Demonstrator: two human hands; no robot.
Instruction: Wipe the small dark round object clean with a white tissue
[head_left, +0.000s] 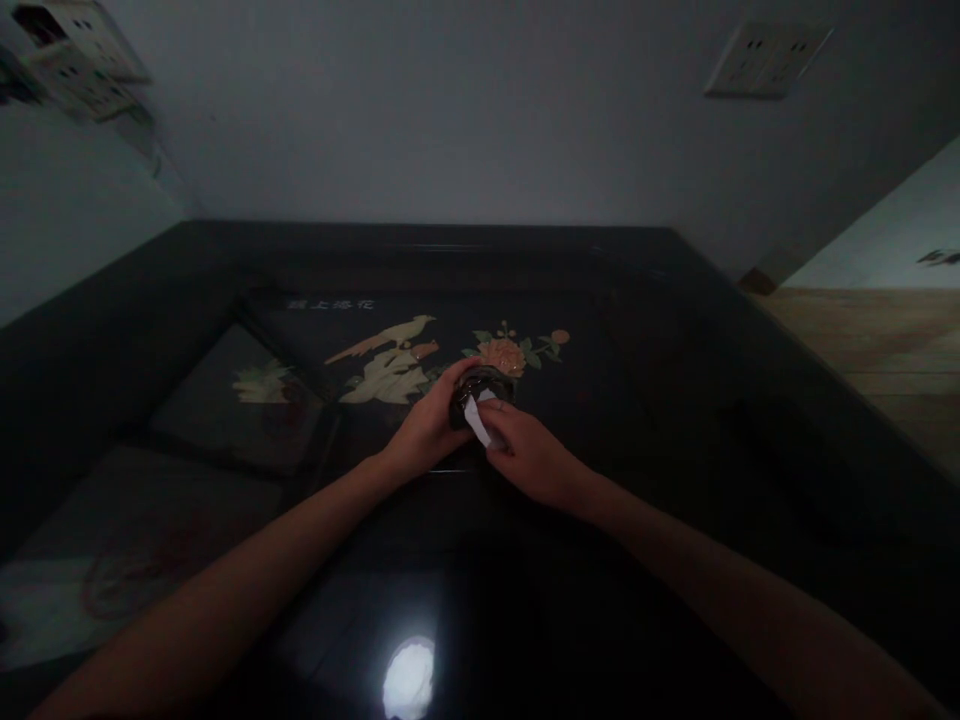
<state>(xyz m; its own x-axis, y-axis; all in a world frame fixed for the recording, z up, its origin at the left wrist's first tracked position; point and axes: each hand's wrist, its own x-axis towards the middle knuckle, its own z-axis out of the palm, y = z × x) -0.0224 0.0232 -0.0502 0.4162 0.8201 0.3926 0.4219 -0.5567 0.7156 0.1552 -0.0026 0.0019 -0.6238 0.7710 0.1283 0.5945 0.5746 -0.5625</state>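
My left hand [435,420] is wrapped around the left side of a small, dark, shiny round vessel [480,380]. What kind of vessel it is cannot be made out in the dim light. My right hand [529,450] pinches a folded white tissue [477,420], with the tissue touching the near rim and inside of the vessel. Both hands are over the middle of a glossy black table [637,600]. The fingertips of my left hand are partly hidden behind the vessel.
The tabletop bears an inlaid bird [390,340], an orange flower [501,355] and a line of characters. A wall with a double socket [769,58] stands behind it. More sockets [82,80] are at upper left. Wooden floor [877,330] shows at right.
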